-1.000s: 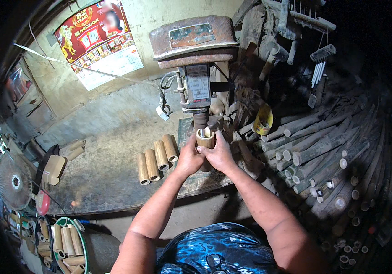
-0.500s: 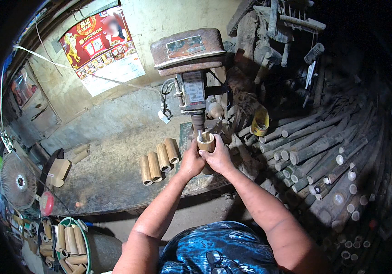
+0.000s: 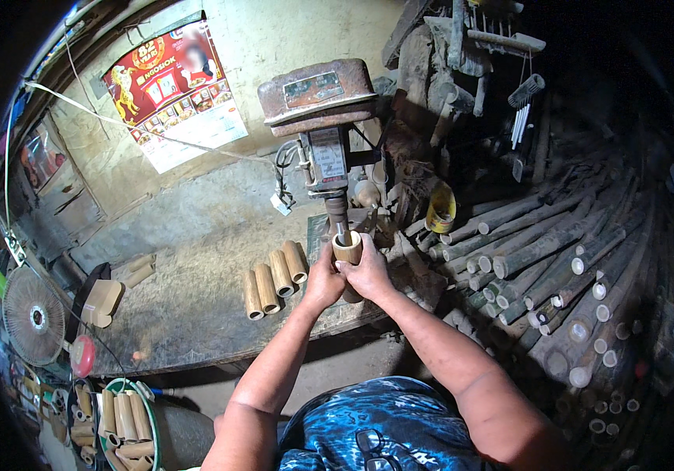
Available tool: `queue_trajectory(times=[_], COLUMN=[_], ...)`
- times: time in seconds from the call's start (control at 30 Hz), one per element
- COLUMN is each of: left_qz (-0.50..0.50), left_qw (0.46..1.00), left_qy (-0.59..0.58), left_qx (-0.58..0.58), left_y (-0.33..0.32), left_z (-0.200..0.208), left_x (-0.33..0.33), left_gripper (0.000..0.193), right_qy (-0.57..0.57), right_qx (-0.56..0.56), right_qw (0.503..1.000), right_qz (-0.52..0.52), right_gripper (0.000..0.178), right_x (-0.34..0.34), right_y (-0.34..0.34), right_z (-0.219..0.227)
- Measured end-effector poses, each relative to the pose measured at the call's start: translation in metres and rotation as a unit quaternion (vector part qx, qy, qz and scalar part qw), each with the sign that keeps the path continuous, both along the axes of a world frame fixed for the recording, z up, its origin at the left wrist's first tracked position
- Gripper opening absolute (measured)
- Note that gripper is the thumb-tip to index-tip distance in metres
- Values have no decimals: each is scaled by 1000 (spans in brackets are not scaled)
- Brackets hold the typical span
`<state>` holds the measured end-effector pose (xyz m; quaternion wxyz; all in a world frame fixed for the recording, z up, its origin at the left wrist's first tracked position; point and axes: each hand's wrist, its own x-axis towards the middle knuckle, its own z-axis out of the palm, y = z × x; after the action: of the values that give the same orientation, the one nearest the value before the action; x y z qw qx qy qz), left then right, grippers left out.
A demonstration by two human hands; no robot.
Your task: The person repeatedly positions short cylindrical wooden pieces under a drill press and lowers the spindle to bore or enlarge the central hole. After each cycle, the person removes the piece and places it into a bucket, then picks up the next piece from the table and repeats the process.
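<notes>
A short bamboo tube (image 3: pixel 347 250) stands upright between my hands, its open mouth facing up. My left hand (image 3: pixel 325 276) is wrapped round its left side, and my right hand (image 3: pixel 367 271) grips the right side, thumbs close together in front. Above it is a rusty drill press (image 3: pixel 320 94); its spindle (image 3: pixel 337 212) points down, and the bit reaches into the tube's mouth. How deep the bit goes is hidden by the wall of the tube. Left of my hands, several cut bamboo tubes (image 3: pixel 265 286) lie side by side on the worn workbench (image 3: pixel 188 314).
A bin (image 3: pixel 149 388) full of bamboo pieces stands at the lower left, below a fan (image 3: pixel 35 314). An open cardboard box (image 3: pixel 103 302) lies on the bench. Long bamboo poles (image 3: pixel 525 259) are piled at right, near a yellow container (image 3: pixel 440 208). A calendar (image 3: pixel 172 94) hangs on the wall.
The view has shifted slightly. Both hands still hold the bamboo tube under the drill, and the tube appears a little more tilted round the bit.
</notes>
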<state>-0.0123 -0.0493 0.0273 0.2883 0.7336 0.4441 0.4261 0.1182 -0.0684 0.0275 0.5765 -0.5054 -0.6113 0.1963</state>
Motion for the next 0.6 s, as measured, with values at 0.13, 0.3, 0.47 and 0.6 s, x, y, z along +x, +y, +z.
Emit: queue_trajectory(times=[0.13, 0.3, 0.47, 0.6], left_qz=[-9, -42, -31, -49], left_qw=[998, 998, 997, 997], left_qy=[-14, -44, -66, -61], left_qx=[53, 0, 23, 11], left_y=[7, 16, 23, 32], left_z=[-5, -13, -18, -20], left_x=[-6, -14, -19, -24], left_gripper=[61, 63, 64, 66], right_qy=[-11, -13, -22, -21], right_qx=[1, 7, 22, 35], right_qw=[1000, 1000, 999, 999], right_qz=[-15, -18, -12, -18], right_gripper=[60, 60, 56, 54], right_x=[-6, -14, -19, -24], right_y=[-1, 0, 6, 10], right_z=[4, 6, 8, 9])
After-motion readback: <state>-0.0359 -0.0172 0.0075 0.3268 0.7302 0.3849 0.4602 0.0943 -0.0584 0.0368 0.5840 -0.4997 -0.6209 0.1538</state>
